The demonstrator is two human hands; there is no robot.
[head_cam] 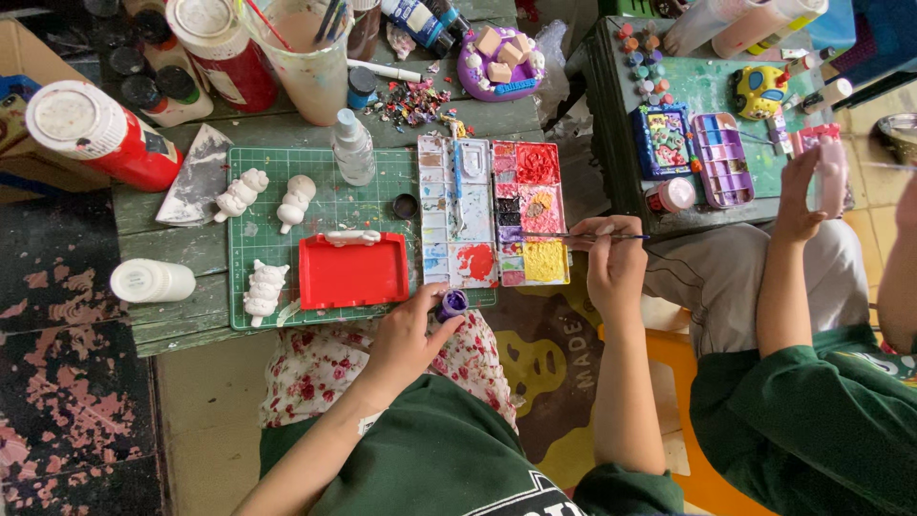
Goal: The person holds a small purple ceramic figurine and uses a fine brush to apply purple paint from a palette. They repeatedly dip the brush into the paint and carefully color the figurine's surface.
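1. Small purple paint pot: pinched between thumb and fingertips of my left hand, held just off the near edge of the green cutting mat, below the open paint palette.
2. My right hand is closed around a thin paintbrush; its long axis lies level, bristle end pointing left over the palette.
3. The pot sits left of and slightly below the brush hand, near it. The left hand is on it already.
4. Red tray lies just left of the pot.

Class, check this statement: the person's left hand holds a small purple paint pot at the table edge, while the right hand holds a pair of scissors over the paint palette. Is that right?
Not quite. The head view shows the right hand holding a thin paintbrush, not scissors, over the paint palette. The left hand does hold the small purple paint pot at the table edge.
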